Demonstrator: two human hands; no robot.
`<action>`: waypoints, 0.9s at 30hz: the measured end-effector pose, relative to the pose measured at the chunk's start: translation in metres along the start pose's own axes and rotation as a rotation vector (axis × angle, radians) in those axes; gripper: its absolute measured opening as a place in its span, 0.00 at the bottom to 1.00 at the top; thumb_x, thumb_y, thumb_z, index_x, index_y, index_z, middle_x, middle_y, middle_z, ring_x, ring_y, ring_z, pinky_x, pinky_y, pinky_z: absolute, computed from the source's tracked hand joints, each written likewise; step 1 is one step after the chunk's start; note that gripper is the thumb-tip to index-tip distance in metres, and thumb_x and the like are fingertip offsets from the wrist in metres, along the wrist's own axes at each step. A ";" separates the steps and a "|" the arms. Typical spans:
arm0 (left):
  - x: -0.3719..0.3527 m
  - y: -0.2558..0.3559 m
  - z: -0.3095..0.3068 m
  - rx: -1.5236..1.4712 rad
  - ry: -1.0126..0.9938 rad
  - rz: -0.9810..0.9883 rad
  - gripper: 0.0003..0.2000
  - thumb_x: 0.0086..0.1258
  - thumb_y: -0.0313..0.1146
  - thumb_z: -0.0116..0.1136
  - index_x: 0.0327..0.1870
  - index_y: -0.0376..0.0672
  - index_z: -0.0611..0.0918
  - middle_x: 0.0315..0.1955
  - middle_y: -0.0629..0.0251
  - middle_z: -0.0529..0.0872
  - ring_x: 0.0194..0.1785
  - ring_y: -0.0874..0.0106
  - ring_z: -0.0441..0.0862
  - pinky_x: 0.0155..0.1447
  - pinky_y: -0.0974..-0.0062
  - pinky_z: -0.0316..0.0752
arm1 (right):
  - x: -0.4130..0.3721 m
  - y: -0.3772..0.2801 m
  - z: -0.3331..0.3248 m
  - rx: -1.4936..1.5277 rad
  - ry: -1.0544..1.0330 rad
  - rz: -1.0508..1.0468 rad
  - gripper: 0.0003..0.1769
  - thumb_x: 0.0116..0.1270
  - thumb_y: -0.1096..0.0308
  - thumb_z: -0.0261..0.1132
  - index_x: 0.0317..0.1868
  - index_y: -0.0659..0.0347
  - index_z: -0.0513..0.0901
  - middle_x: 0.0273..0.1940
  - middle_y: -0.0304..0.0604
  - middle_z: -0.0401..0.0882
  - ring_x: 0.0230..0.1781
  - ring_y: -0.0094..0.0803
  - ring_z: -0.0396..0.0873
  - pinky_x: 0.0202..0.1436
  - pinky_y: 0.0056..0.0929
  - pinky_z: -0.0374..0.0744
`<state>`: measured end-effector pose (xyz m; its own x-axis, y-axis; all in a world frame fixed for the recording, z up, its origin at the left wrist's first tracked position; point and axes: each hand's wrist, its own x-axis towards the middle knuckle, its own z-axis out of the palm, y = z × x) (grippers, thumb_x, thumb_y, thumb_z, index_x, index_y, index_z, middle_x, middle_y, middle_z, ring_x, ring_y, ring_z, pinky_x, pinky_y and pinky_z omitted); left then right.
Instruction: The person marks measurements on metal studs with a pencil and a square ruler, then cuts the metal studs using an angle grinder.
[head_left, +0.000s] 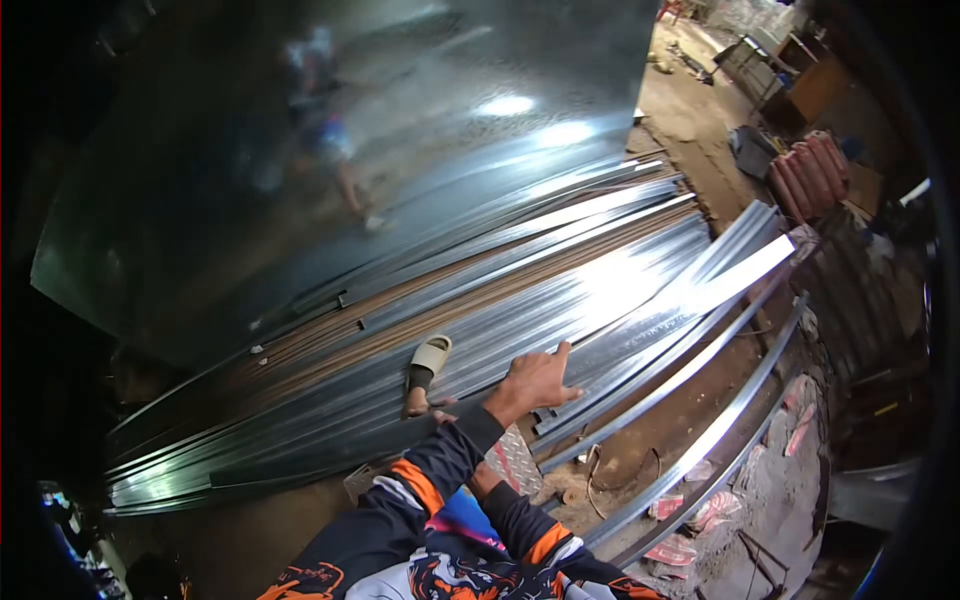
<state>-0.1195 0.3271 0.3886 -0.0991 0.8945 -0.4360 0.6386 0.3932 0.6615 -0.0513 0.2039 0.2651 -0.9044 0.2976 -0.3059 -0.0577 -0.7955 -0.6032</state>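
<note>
My left hand (535,385) reaches out over a row of long, shiny metal channels (560,290). One finger and the thumb stretch apart, and nothing sits between them. The other fingers are mostly hidden behind the hand. My right forearm (485,482) crosses beneath the left sleeve (430,470), which covers most of the right hand. A little skin shows past the sleeve, close to a cream slide sandal (432,353) with a dark band, on or over the channels. Below the left hand lies a patterned metal plate (520,460).
A large glossy dark sheet (200,230) fills the upper left, with a blurred person's reflection in it. Bent metal strips (690,450) curve along the right above grey rubble (770,500) and torn sacks (670,550). Stacked reddish ribbed pieces (808,175) stand farther back.
</note>
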 end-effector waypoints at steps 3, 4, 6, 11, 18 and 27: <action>-0.003 -0.109 -0.004 -0.040 0.108 0.043 0.48 0.61 0.65 0.68 0.76 0.43 0.67 0.55 0.39 0.85 0.61 0.44 0.83 0.65 0.52 0.77 | 0.060 0.078 -0.069 0.633 0.221 -0.139 0.27 0.78 0.55 0.64 0.66 0.65 0.71 0.58 0.51 0.81 0.58 0.39 0.81 0.65 0.38 0.80; -0.027 -0.156 -0.007 -0.070 0.150 -0.017 0.51 0.55 0.67 0.71 0.77 0.44 0.67 0.61 0.42 0.83 0.65 0.48 0.81 0.67 0.52 0.74 | 0.064 0.034 -0.062 0.540 0.357 0.026 0.25 0.73 0.61 0.66 0.64 0.65 0.73 0.54 0.54 0.83 0.55 0.44 0.84 0.61 0.42 0.83; -0.088 -0.240 -0.023 -0.049 -0.075 -0.282 0.57 0.44 0.65 0.79 0.76 0.45 0.70 0.65 0.46 0.82 0.69 0.52 0.79 0.69 0.55 0.72 | 0.106 0.012 -0.086 0.390 0.403 -0.006 0.18 0.68 0.68 0.63 0.56 0.67 0.78 0.48 0.54 0.86 0.49 0.47 0.86 0.58 0.48 0.85; -0.175 -0.340 0.009 0.282 0.349 -0.345 0.44 0.40 0.62 0.82 0.61 0.46 0.83 0.51 0.49 0.89 0.56 0.51 0.87 0.60 0.57 0.79 | 0.193 0.001 -0.146 0.419 0.543 0.101 0.14 0.65 0.72 0.61 0.45 0.74 0.82 0.40 0.57 0.87 0.42 0.49 0.88 0.53 0.48 0.87; -0.098 -0.388 0.037 0.195 0.456 -0.485 0.29 0.45 0.50 0.80 0.49 0.46 0.85 0.36 0.53 0.91 0.40 0.49 0.89 0.44 0.47 0.82 | 0.286 -0.009 -0.203 0.326 0.542 0.046 0.14 0.65 0.67 0.64 0.46 0.68 0.81 0.41 0.52 0.87 0.42 0.47 0.87 0.49 0.51 0.88; 0.149 -0.422 -0.027 0.145 0.410 -0.427 0.31 0.52 0.42 0.73 0.59 0.41 0.81 0.43 0.42 0.90 0.49 0.42 0.86 0.54 0.48 0.81 | 0.340 -0.097 -0.250 0.169 0.573 -0.090 0.40 0.74 0.60 0.62 0.82 0.53 0.57 0.68 0.47 0.78 0.64 0.38 0.80 0.63 0.46 0.78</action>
<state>-0.4237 0.3003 0.0609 -0.6364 0.6849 -0.3549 0.5727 0.7277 0.3774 -0.2472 0.5142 0.0351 -0.5240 0.5671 -0.6354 -0.2319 -0.8129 -0.5343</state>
